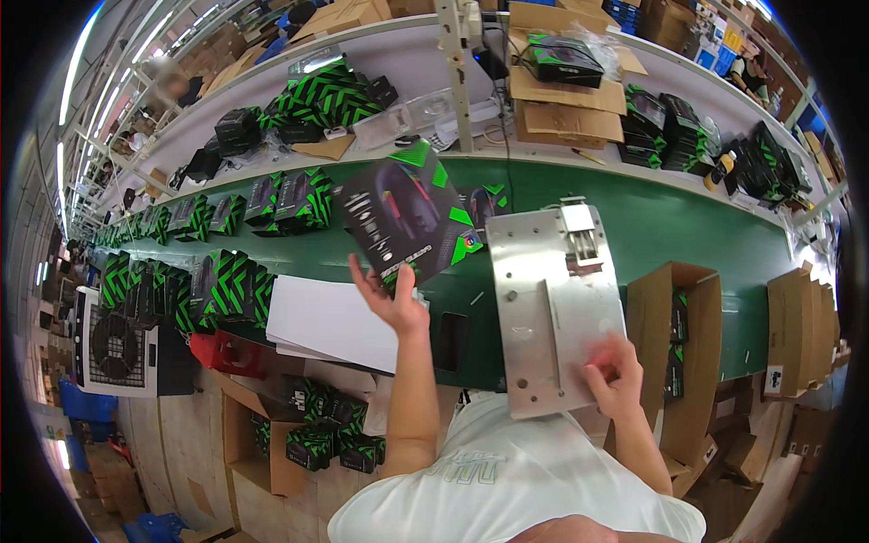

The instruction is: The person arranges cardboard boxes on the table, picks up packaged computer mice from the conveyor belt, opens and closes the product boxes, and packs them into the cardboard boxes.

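Note:
My left hand holds a black and green computer mouse box up over the table, tilted, its thumb on the near edge and the other fingers partly behind it. To the right lies a silver metal plate fixture with holes, a long slot and a small bracket at its far end. My right hand is at the plate's near right edge, fingers curled together over it. Whatever is between those fingers is hidden, with a reddish blur beside them. Another mouse box lies partly hidden behind the held one.
White paper sheets lie left of my left forearm, and a dark flat phone-like object sits beside it. Rows of mouse boxes line the left. An open carton with boxes inside stands right. A shelf runs behind the green table.

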Tool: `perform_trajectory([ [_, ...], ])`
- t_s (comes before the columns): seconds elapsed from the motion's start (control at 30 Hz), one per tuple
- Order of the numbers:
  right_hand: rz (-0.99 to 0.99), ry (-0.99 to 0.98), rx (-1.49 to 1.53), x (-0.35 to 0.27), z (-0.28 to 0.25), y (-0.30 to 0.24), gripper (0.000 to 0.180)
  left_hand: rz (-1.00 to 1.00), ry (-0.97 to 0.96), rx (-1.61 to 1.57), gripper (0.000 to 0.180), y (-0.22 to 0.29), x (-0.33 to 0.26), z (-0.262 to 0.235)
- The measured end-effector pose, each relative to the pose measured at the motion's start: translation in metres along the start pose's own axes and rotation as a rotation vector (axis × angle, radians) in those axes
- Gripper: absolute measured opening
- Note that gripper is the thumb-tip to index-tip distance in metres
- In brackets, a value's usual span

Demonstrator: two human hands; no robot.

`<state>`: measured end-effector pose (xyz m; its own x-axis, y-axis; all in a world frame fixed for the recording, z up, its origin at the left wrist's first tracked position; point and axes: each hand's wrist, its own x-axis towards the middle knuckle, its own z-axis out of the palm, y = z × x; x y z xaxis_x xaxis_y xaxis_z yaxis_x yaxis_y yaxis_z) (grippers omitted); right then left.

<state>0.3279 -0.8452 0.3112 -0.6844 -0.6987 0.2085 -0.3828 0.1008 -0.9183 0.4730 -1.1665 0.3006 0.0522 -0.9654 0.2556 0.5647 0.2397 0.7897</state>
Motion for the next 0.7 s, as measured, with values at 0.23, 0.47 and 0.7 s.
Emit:
perform_trajectory([
  [0.23, -0.647, -0.084, -0.155, 0.036, -0.020, -0.065, 0.101, -0.190, -0.455, 0.011, 0.087, 0.090, -0.148, 0.057],
  [0.47, -0.416, -0.135, -0.073, -0.036, -0.095, 0.014, 0.070, 0.416, -1.370, 0.941, 0.076, 0.096, -0.205, 0.057],
  [0.7, -0.243, -0.091, -0.190, 0.019, -0.083, 0.024, 0.089, 0.405, -1.439, 1.092, 0.074, 0.079, -0.169, 0.074],
])
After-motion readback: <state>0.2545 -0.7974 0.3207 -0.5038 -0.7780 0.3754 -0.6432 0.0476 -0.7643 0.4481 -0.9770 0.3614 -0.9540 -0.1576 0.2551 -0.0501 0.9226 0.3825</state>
